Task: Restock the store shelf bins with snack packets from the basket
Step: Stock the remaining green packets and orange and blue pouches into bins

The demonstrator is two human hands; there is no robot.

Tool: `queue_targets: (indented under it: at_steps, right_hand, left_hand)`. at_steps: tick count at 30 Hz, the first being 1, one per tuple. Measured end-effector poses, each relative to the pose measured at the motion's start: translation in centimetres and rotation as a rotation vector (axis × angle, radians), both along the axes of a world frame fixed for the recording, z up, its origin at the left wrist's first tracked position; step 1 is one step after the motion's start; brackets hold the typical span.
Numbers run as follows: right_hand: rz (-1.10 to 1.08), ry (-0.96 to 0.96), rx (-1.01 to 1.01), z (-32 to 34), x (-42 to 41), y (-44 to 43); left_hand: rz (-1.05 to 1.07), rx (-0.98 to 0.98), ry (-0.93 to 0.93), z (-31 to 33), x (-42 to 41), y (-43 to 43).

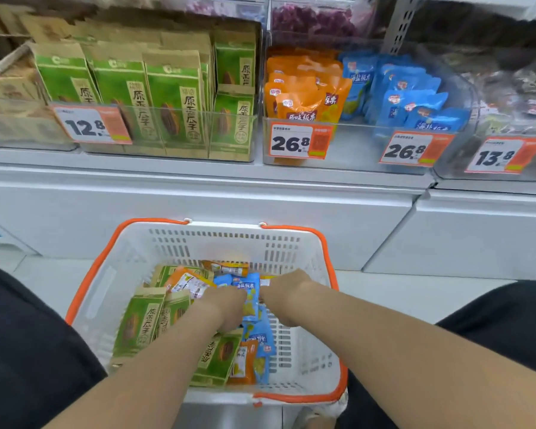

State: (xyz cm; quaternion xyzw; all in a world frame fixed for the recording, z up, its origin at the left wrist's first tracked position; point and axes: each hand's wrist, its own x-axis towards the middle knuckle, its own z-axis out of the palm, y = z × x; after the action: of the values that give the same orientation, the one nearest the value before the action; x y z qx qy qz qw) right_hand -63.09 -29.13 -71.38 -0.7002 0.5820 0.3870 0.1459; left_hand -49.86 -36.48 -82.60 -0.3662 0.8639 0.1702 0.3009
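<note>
We see 4 white-and-orange price tags in a row: the 12.8 tag (90,125) at the left, the first 26.8 tag (300,142), the second 26.8 tag (415,149) and the 13.8 tag (505,155) at the right. Below them runs a white cabinet front (198,212), above pale floor tiles (399,292). A slotted metal upright (399,26) rises at upper right.

Bright, even store light; soft blur throughout, edges bowed by the wide lens.

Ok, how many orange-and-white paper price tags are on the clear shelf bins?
4, in a row: the 12.8 tag at left, two 26.8 tags in the middle, the 13.8 tag at right. Others may lie outside the frame.
</note>
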Motion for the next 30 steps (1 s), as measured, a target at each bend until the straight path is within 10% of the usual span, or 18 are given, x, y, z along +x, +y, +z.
queue_targets:
  at_steps: [30]
  right_hand:
    - [-0.110,-0.049,0.090,-2.2,-2.5,-3.8]
  left_hand:
    - [-0.081,-0.153,-0.053,-7.3,-3.6,-0.6]
